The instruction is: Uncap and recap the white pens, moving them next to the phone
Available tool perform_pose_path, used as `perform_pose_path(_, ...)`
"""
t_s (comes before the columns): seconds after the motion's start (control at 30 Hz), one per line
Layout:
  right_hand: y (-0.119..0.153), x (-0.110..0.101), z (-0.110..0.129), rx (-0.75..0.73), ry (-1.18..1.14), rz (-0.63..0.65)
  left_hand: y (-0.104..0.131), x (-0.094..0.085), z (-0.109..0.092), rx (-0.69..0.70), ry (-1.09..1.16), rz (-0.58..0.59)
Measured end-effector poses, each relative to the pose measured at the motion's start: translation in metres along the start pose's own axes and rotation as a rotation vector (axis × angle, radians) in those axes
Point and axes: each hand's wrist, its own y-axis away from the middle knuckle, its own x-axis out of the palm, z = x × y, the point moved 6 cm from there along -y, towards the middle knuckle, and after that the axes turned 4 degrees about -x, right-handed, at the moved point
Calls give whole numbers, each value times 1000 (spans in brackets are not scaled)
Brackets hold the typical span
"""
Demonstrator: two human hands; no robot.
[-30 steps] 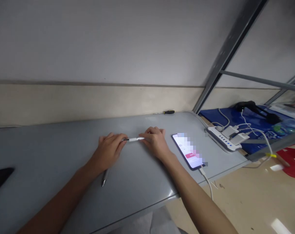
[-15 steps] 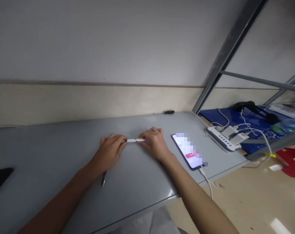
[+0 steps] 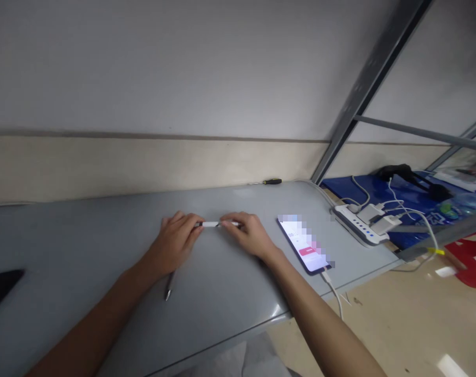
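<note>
A white pen (image 3: 211, 224) with dark parts lies crosswise between my two hands, just over the grey tabletop (image 3: 230, 293). My left hand (image 3: 178, 235) pinches its left end between thumb and fingers. Around the right end, the thumb and fingers of my right hand (image 3: 248, 231) are closed, and a short piece of the pen shows beneath them. Another slim, dark object with a shiny tip, which looks like a pen (image 3: 169, 289), rests on the table below my left wrist, its upper part hidden by the hand.
A lit smartphone (image 3: 303, 246) on a white charging cable lies right of my right hand. Beyond it sits a power strip (image 3: 359, 226) with plugs. A small screwdriver (image 3: 272, 181) lies by the wall. A black object (image 3: 2, 288) shows at the left edge.
The fingers of my right hand have shifted slightly left along the pen, and more of its right end shows below them. My left hand stays nearly in place.
</note>
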Motion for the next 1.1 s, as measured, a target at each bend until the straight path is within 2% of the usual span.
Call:
perform_pose_path(0.1,0,-3,0,-11,-115,-45,0,0,2,-30,11,-9)
perform_pose_path(0.2,-1,-4,-1,-6,-134,-53,1,-1,3,-26,26,-5)
perform_pose_path(0.33,-1,-1,-8,92,-145,-34,2,-2,2,-19,42,4)
perform_pose_path(0.47,-1,-2,-8,66,-185,-73,1,-3,2,-27,34,-10)
perform_pose_path(0.67,0,0,-11,160,-162,-13,0,-2,4,-3,34,-37)
perform_pose_path(0.8,-1,-4,-8,101,-206,-76,0,-3,4,-10,35,-53)
perform_pose_path(0.97,-1,0,-12,152,-179,-9,0,-3,4,-24,34,-50)
perform_pose_path(1.1,-1,-3,-10,115,-221,-68,0,-3,5,-24,24,-66)
